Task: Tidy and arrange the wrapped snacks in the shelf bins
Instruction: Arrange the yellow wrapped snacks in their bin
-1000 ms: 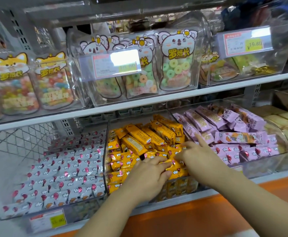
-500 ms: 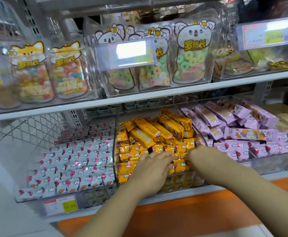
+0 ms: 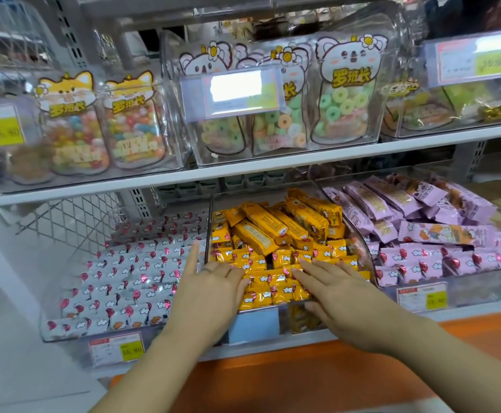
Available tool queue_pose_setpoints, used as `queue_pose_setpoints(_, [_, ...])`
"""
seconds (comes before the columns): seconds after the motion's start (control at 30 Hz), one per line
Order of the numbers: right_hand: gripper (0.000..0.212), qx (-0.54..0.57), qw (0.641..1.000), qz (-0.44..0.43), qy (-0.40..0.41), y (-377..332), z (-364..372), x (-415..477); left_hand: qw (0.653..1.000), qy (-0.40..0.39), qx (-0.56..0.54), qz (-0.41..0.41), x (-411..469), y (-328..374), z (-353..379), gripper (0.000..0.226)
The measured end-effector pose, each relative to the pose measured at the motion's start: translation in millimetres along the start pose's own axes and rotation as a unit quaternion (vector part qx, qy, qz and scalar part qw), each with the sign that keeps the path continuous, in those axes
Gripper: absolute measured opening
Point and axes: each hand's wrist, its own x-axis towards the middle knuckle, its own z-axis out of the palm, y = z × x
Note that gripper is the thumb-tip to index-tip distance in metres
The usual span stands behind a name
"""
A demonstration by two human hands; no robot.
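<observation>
- On the lower shelf (image 3: 493,310), the clear middle bin (image 3: 210,216) holds the yellow snacks (image 3: 273,234): bars heaped behind, neat rows in front.
- The left hand (image 3: 210,293) rests flat on the front rows at the bin's left edge, fingers straight.
- The right hand (image 3: 341,290) lies flat on the same rows, fingers spread, gripping nothing.
- White snacks (image 3: 130,275) fill the left bin, purple snacks (image 3: 440,248) the right.

Bare forearms (image 3: 154,368); left hand (image 3: 210,293) with thin dark finger band (image 3: 206,270); right hand (image 3: 332,290) bare
</observation>
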Motion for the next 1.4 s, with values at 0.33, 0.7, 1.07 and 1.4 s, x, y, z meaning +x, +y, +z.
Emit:
queue_pose_setpoints(0.33, [0.057,-0.024,0.999,0.024,-0.009,-13,-10,3,0.998,0.027,0.036,0.044,-4,4,12,0.046])
queue_pose_setpoints(0.7, [0.032,0.109,0.970,0.032,0.214,-13,-30,36,0.994,0.013,-0.111,-0.014,16,-12,-13,0.035])
queue_pose_setpoints(1.07, [0.037,0.125,0.949,0.090,0.277,-14,-23,80,0.992,-0.027,-0.119,-0.012,59,14,-9,0.042])
queue_pose_setpoints(1.4, [0.033,0.325,0.884,0.152,0.300,11,-42,50,0.989,0.002,-0.140,-0.049,83,9,1,0.033])
